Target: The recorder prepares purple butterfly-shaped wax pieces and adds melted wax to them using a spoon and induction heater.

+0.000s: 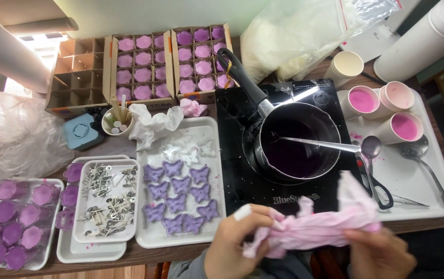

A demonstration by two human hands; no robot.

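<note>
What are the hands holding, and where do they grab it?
Both hold a crumpled pink-stained cloth. The left hand has its grip on the left end, the right hand on the right end.

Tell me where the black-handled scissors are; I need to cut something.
The black-handled scissors lie on the white tray right of the dark saucepan, beside a metal spoon, just above the pink-stained cloth.
</note>
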